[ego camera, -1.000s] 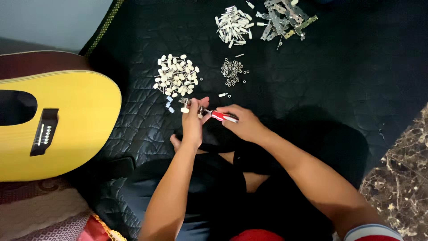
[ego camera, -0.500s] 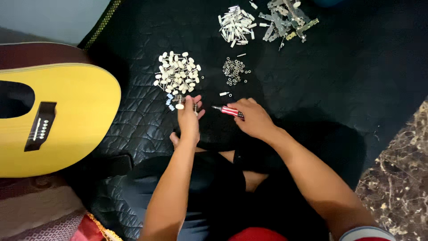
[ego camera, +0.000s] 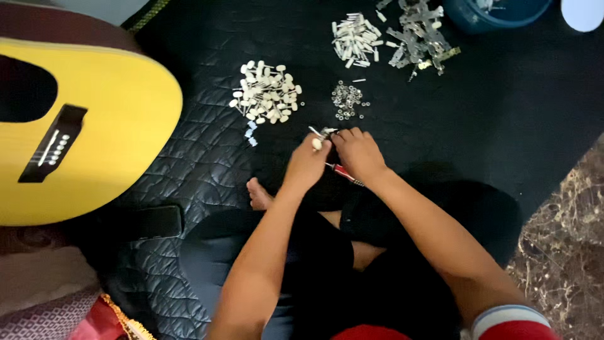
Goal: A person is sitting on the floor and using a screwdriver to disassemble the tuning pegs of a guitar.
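**One small part in hand, the piles barely touched**

We sit on a black quilted mat [ego camera: 189, 157] beside a yellow acoustic guitar body [ego camera: 94, 126]. Ahead lie a heap of flat metal plates [ego camera: 418, 38], a heap of white pegs with shafts [ego camera: 355, 39], a pile of cream knob-headed pegs [ego camera: 267, 91] and a small cluster of metal washers [ego camera: 346, 101].

Our left hand [ego camera: 308, 167] pinches one cream knobbed piece [ego camera: 317, 143]; our right hand [ego camera: 358, 154] closes its grip on a red-handled screwdriver [ego camera: 343, 173], tip at that piece. We judge most parts still wait in their piles.
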